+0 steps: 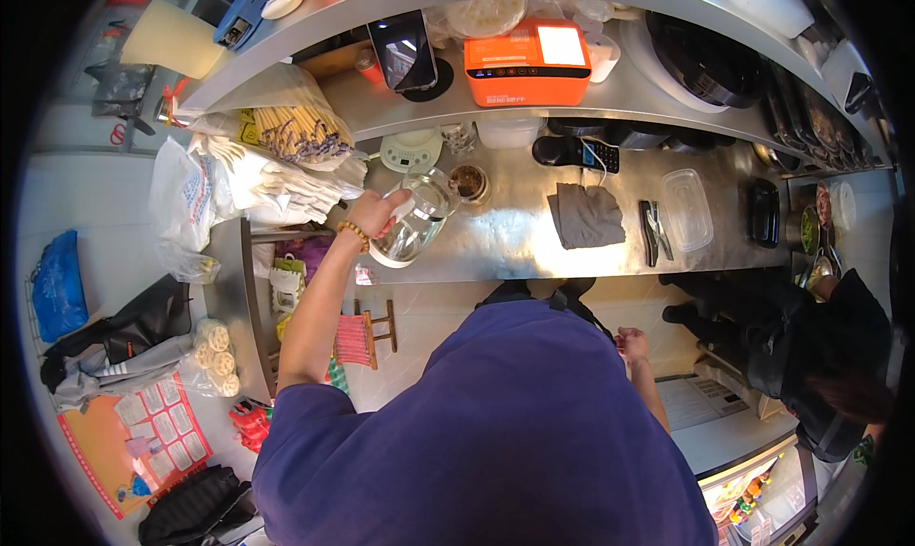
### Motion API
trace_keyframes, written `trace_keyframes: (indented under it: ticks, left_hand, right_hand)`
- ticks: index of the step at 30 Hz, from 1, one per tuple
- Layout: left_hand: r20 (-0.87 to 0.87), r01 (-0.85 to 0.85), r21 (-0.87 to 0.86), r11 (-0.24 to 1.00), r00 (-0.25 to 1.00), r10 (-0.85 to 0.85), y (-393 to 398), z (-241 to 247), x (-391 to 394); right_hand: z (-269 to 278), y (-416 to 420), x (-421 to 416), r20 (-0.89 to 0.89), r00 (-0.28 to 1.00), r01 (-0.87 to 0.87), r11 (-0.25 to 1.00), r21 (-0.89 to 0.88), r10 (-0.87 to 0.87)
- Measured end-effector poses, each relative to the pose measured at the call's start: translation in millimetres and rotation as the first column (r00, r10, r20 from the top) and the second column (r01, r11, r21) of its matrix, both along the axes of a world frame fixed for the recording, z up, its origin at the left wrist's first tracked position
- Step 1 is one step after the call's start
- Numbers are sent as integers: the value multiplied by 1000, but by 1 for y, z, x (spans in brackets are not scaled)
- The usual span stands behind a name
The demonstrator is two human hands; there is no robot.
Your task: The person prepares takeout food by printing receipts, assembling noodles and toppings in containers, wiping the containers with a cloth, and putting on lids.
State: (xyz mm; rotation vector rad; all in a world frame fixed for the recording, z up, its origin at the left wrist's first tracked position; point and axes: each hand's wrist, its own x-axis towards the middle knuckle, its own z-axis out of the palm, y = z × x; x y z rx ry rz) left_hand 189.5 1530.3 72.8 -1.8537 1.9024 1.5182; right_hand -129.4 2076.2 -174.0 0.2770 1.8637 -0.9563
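Note:
My left hand (379,215), with a beaded bracelet at the wrist, grips the handle of a clear glass kettle (411,231). The kettle is tilted, its top towards a glass jar (470,183) with dark brown contents on the steel counter (500,224). Whether liquid flows between them I cannot tell. A pale electric kettle base (410,150) lies behind. Down beside my body, over the floor side, is my right hand (632,344); its fingers are curled, and what is in them, if anything, is unclear. A folded grey cloth (586,216) lies on the counter right of the jar.
Along the counter are a card terminal (576,154), a peeler-like tool (656,233) and a clear plastic lid (688,210). Bagged chopsticks (297,131) stand at left. An orange device (527,63) sits on the shelf above. Another person (779,346) is at the right.

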Motion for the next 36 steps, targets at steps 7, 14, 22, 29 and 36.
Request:
trace_keyframes:
  ticks: [7,14,22,29,36]
  left_hand:
    - [-101,1,18,1000,995,1,3,-12,7]
    - [-243,-13,-23,1000,970,7,8,-49,30]
    - [-495,-345,74,936,802,334,27,-96,66]
    - [-733,-607,173,776,447,513,18,-114,70]
    - [-773,-705,76,706,406,488,-25,-123,56]
  right_hand:
    - [-5,4,0,6,1000,13,1000,-11,-13]
    - [-5,1,-1,-21,1000,-6,1000,-3,6]
    - [-3,-1,-3,-9,1000,-23,1000,-10,23]
    - [4,-2,-3,-41,996,-83,996,25,84]
    - [18,-16,-8,-69,991,-108,993,54,112]
